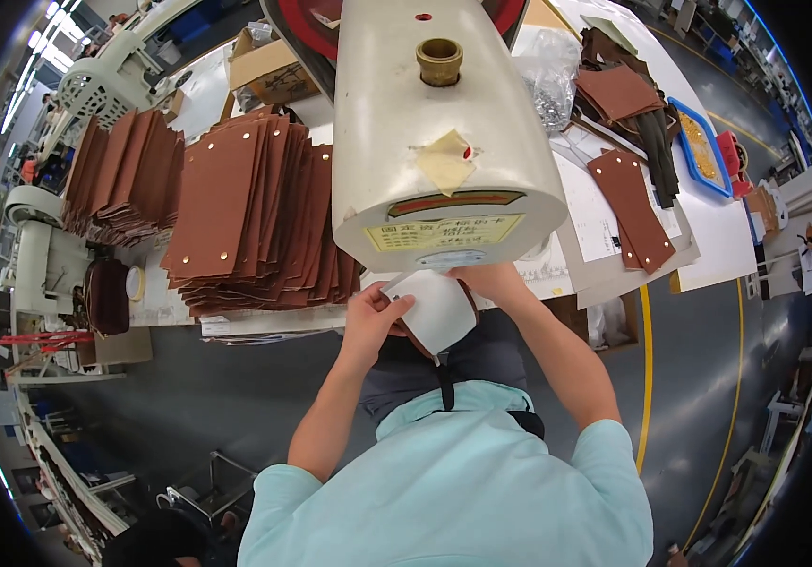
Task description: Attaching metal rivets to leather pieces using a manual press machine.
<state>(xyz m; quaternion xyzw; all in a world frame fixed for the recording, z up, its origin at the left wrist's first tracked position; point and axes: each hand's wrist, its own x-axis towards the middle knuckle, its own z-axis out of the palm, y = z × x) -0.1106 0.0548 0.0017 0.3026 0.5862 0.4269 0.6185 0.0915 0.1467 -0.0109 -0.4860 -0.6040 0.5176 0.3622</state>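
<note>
Below the cream machine head [444,123], my left hand [376,317] pinches the left side of a white-faced panel [440,312] with brown edges, thumb on the white face. A narrow pale strip lies along the panel's upper left. My right hand [483,282] grips the panel's upper right corner, its fingertips partly hidden under the machine. The panel is tilted over my lap at the table's front edge. Just left of the machine lies a thick stack of brown leather pieces [212,203] with metal snaps.
Another brown stack [115,170] stands further left, near a cardboard box [264,71]. At right are a clear bag [549,80], loose leather pieces [628,208], scissors and a blue tray [699,142]. Other machines line the left; floor lines run right.
</note>
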